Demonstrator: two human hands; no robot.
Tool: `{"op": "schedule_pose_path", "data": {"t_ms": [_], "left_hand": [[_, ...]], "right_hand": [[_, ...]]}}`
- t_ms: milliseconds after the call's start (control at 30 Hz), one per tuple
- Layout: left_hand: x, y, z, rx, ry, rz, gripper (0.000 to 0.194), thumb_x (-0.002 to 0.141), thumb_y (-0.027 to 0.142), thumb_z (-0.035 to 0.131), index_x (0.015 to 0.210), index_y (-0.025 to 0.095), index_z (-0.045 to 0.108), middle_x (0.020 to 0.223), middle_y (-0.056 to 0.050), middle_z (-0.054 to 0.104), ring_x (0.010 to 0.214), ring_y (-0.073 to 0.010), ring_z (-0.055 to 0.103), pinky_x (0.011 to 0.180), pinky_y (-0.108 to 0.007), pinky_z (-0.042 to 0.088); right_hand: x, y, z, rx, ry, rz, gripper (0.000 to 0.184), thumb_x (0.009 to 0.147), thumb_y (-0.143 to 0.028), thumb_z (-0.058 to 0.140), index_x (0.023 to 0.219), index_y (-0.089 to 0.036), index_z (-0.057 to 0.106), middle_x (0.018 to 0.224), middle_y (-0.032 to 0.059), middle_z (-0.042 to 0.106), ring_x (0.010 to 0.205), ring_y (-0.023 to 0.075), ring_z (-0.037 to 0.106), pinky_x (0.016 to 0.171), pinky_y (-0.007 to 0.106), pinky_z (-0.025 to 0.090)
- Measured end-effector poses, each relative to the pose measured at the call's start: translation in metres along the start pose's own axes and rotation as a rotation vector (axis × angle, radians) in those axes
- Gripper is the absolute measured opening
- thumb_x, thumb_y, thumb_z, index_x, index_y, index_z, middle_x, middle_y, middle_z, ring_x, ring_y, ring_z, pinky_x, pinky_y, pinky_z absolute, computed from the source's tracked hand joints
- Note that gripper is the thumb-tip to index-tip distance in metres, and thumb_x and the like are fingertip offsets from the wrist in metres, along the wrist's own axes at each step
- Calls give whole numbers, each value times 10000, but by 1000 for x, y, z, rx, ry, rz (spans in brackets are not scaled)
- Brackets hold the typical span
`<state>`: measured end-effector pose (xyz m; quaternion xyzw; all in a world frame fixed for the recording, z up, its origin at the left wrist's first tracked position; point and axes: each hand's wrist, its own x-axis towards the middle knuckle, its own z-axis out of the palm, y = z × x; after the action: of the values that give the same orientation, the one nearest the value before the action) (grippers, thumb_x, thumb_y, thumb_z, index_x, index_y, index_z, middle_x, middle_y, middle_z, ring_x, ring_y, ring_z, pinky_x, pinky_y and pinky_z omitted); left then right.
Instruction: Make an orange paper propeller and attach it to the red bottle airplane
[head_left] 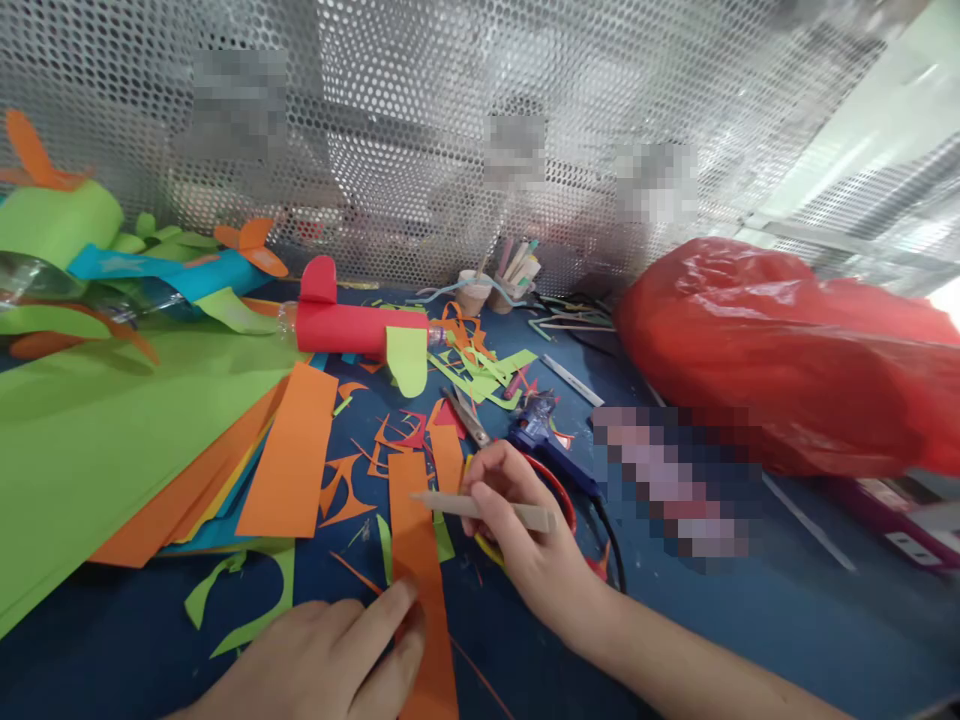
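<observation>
In my right hand [525,540] is a pale pencil [450,503], gripped between thumb and fingers. Its point is over the upper part of an orange paper strip [420,560], but whether it touches cannot be told. My left hand [337,650] lies at the strip's lower part, fingertips resting on it and fingers slightly apart. Scissors [466,415] with red and yellow handles lie partly hidden behind my right hand. Beside them is a blue glue gun [551,440]. Orange and green paper offcuts [341,490] surround the strip.
Stacked coloured sheets [150,430] cover the left, below paper-wrapped bottles. A red-wrapped bottle [345,328] lies behind the offcuts. Cups of sticks [474,292] stand by the perforated metal wall [420,130]. A large red plastic bag [787,360] bulges at the right.
</observation>
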<state>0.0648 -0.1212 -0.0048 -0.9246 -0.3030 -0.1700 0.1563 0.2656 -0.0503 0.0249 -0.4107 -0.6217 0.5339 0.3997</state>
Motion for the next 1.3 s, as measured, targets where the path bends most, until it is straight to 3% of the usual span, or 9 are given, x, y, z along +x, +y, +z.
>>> {"op": "schedule_pose_path", "data": {"t_ms": [200, 400, 633, 767, 1000, 1300], "left_hand": [[2, 6, -1, 13, -89, 25, 469, 842, -43, 285, 1138, 150, 593, 1019, -74, 752, 603, -179, 693, 455, -269, 529], [7, 4, -11, 11, -96, 29, 479, 859, -27, 256, 1125, 154, 610, 1038, -77, 748, 538, -167, 652, 428, -270, 489], [7, 8, -6, 5, -110, 16, 459, 813, -39, 303, 1099, 168, 596, 981, -96, 758, 534, -174, 657, 421, -259, 476], [4, 9, -5, -21, -193, 1, 453, 799, -27, 340, 1133, 179, 567, 1043, -103, 738, 588, -183, 657, 460, -271, 490], [4, 9, -3, -4, -163, -2, 427, 797, -18, 357, 1102, 187, 574, 1027, -92, 742, 544, -170, 628, 433, -257, 458], [7, 7, -6, -46, -173, -6, 435, 829, -2, 343, 1139, 184, 584, 1077, -83, 734, 548, -178, 640, 422, -277, 466]], "right_hand": [[7, 3, 0, -70, 50, 56, 292, 880, -370, 569, 707, -223, 387, 537, -93, 329, 449, 76, 263, 428, 226, 225], [7, 1, -1, -89, 37, 91, 296, 843, -353, 582, 666, -228, 380, 512, -90, 347, 426, 75, 287, 406, 227, 214], [8, 0, 1, -88, 19, 92, 272, 855, -341, 563, 667, -228, 403, 506, -86, 357, 416, 75, 263, 393, 232, 199], [9, -2, 1, -139, 18, 45, 286, 834, -317, 576, 627, -224, 402, 534, -75, 344, 449, 79, 257, 412, 237, 219], [8, -1, 0, -138, -41, 65, 265, 845, -304, 562, 649, -226, 403, 516, -75, 368, 443, 81, 276, 411, 231, 224], [9, -3, 1, -171, -19, 65, 261, 831, -295, 556, 631, -227, 403, 526, -72, 354, 458, 89, 279, 426, 238, 232]]}}
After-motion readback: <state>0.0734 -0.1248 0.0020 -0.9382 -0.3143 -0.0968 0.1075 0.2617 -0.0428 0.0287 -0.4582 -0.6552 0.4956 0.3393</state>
